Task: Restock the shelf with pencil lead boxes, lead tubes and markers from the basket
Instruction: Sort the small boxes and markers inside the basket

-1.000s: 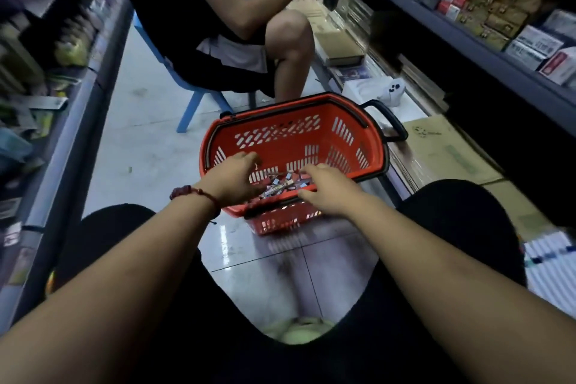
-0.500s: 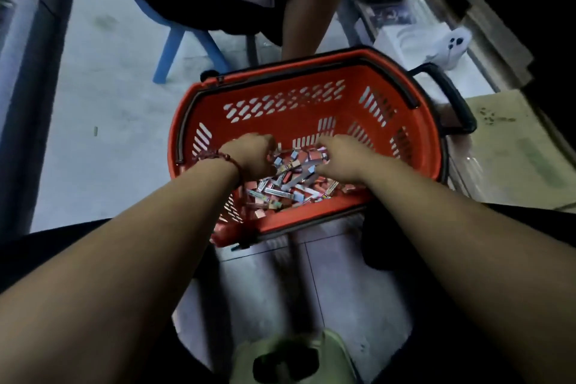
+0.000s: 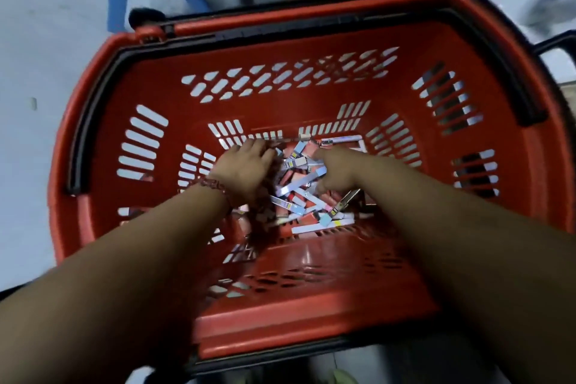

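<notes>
L hand (image 3: 246, 165) & R hand (image 3: 335, 173) are reaching into the red basket (image 3: 280, 109), fingers sinking among pencil lead boxes (image 3: 300, 196) lying on its btm; can't tell if either's gripping anything.

Single head-worn view, steeply downward, close above the open red basket (image 3: 311, 315)

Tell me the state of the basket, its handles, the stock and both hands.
basket, upright, stock inside
black handles, folded down along the rim
small packs, loose heap on the basket bottom
left hand, down in the heap, hold unclear
right hand, down in the heap, hold unclear
</notes>
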